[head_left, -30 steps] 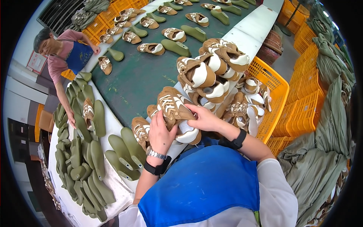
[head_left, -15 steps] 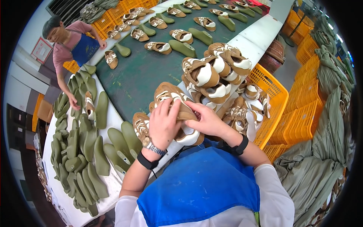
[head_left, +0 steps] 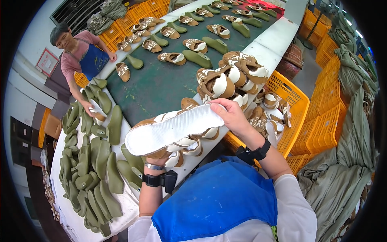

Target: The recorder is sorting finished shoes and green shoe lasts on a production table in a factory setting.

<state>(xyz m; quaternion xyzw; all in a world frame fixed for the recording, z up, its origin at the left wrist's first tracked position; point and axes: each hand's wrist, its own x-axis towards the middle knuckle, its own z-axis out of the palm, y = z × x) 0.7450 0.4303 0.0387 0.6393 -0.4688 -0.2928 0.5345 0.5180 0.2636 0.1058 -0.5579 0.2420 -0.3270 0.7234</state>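
Observation:
A brown and white shoe upper (head_left: 175,129) is turned bottom up before me, its ribbed white underside facing me and its toe toward the left. My right hand (head_left: 232,116) pinches the heel end between thumb and fingers. Under the toe end, my left hand (head_left: 156,160) holds the upper from below, its fingers hidden. Just behind and beneath it, more uppers (head_left: 192,148) sit on the white table edge. A taller pile of brown and white uppers (head_left: 217,82) stands beyond my right hand.
Green shoe lasts (head_left: 102,161) heap on the white table at left. A co-worker's hand (head_left: 88,108) holds another upper there. Pairs of uppers and lasts line the green conveyor belt (head_left: 137,94). A yellow crate (head_left: 296,105) holding uppers stands at right, near stacked crates and grey-green cloth (head_left: 342,161).
The upper has been turned over, showing its white underside. My right hand has shifted to the heel and my left hand has gone beneath the toe. The co-worker has picked up an upper.

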